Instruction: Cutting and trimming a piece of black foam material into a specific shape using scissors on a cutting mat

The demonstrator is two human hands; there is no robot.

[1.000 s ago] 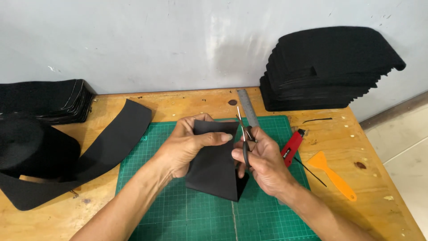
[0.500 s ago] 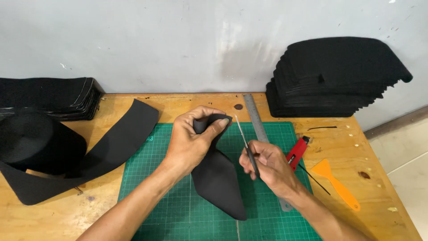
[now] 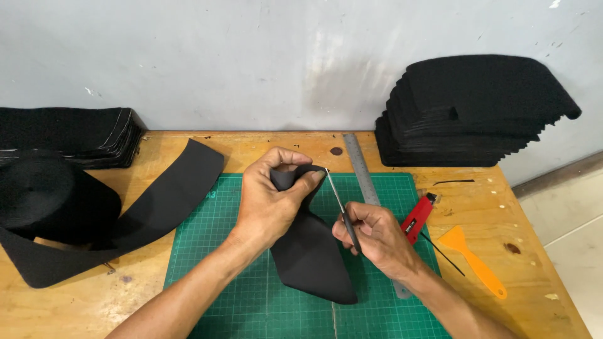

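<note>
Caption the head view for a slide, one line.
Left hand pinches a black fabric piece over a green cutting mat while right hand holds small scissors at its edge.

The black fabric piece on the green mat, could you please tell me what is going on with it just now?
A person holds the black fabric piece over the green cutting mat. The left hand pinches its folded upper end, while the right hand holds slim scissors whose tip meets that end. A steel ruler, a red utility knife and an orange scraper lie to the right. A black fabric roll sits at the left, and a stack of cut black pieces at the back right.
</note>
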